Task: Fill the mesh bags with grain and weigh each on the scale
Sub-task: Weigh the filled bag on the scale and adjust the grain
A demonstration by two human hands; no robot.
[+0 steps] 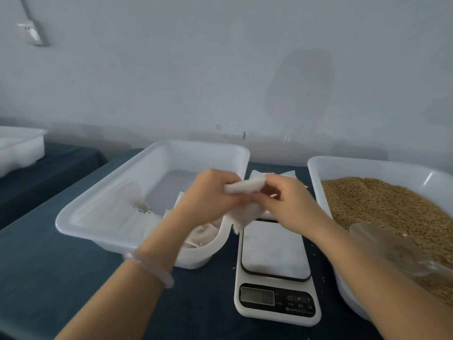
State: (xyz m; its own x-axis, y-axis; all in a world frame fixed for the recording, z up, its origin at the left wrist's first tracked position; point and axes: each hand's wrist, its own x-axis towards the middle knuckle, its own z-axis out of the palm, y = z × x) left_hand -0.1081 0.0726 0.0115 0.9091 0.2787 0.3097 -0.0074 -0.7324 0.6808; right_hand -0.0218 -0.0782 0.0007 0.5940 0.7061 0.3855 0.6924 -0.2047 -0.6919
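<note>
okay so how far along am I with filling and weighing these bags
Early, it seems. Done: some bags lie in the white tray; whether they are filled is unclear. In hand: your left hand and right hand hold a flat, seemingly empty mesh bag above the scale, whose platform is bare. Left: scooping grain from the bin and weighing it.

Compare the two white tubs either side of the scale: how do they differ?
The right tub holds a bed of tan grain with a clear scoop lying on it; the left tub holds only limp white mesh bags, its floor partly bare. Both are white, rectangular, shallow and sit on the dark cloth.
</note>
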